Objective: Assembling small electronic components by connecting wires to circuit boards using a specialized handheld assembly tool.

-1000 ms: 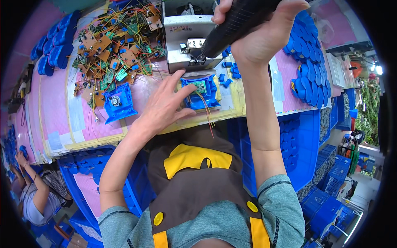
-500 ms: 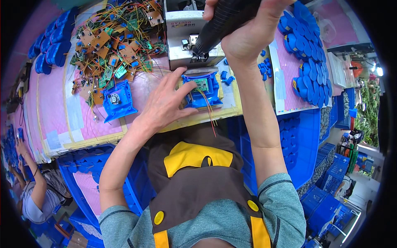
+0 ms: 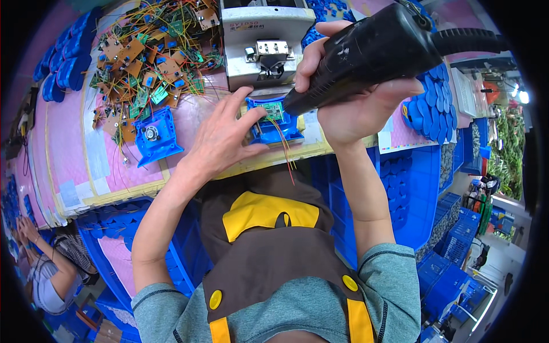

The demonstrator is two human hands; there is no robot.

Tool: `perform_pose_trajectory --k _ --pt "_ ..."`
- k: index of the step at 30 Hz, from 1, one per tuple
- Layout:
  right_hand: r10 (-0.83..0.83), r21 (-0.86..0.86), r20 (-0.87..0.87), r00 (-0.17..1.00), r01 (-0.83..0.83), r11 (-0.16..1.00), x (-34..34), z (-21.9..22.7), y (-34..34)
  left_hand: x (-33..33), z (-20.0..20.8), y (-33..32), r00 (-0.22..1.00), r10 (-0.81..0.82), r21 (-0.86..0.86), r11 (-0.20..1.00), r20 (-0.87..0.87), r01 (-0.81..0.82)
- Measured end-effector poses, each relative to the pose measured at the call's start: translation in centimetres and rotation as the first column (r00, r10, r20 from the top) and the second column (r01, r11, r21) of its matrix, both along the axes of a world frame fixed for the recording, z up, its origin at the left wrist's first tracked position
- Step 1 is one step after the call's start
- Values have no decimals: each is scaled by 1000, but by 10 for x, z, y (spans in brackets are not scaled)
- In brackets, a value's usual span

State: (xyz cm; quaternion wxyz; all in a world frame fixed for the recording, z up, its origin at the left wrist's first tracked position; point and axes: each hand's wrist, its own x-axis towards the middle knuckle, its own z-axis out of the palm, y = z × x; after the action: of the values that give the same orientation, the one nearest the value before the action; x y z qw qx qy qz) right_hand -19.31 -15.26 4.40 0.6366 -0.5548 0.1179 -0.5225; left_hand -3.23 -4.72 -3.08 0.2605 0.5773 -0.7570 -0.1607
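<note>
Sheeting (image 3: 123, 171) in pink, patched with pale strips, covers the desk (image 3: 50, 150), and yellow tape (image 3: 114, 200) runs along its front edge. A grey metal machine (image 3: 243, 46) stands at the back, with a tangled heap of circuit boards (image 3: 137, 63) and thin wires to its left. Blue parts lie in a stack (image 3: 74, 71) at the far left and in overlapping rows (image 3: 434, 114) on the right. Blue bins (image 3: 420, 191) sit under the desk; beyond, on the right, are more crates (image 3: 463, 228) and green leaves (image 3: 506, 151). At the far left edge, another person's hand (image 3: 27, 230) reaches toward blue pieces. In front of the machine, near the desk's front edge, lies an open blue case (image 3: 294, 130), hollow side up, with a green board (image 3: 273, 111) inside and red and yellow wires (image 3: 287, 150) trailing toward the edge. A second blue case (image 3: 166, 134), holding a round silver part (image 3: 151, 133), lies left of it. Of the person's hands, the left hand (image 3: 226, 134) is spread wide, its index fingertip on the board; the right hand (image 3: 354, 111) grips a thick black tool (image 3: 369, 57), its nose at the board's right end. Whether it touches is unclear.
</note>
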Motion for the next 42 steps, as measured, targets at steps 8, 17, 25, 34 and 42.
perform_pose_trajectory --k 8,17,25,34,42 --pt "-94 -46 -273 958 84 995 1 5 9 -1 -2 -1 1000 8 -17 1000 4 -7" --pt "-133 -44 -330 935 125 991 2 4 13 0 -3 0 1000 7 -17 1000 16 -7" --pt "193 186 227 954 -237 954 0 -28 5 -1 -3 -1 1000 6 -17 1000 20 -6" --pt "-52 146 -290 956 98 984 1 -1 22 -2 -5 -2 1000 12 -5 1000 25 -12" --pt "128 -10 114 985 -127 992 -10 -21 -4 -2 -5 1 999 18 -31 999 36 -17"
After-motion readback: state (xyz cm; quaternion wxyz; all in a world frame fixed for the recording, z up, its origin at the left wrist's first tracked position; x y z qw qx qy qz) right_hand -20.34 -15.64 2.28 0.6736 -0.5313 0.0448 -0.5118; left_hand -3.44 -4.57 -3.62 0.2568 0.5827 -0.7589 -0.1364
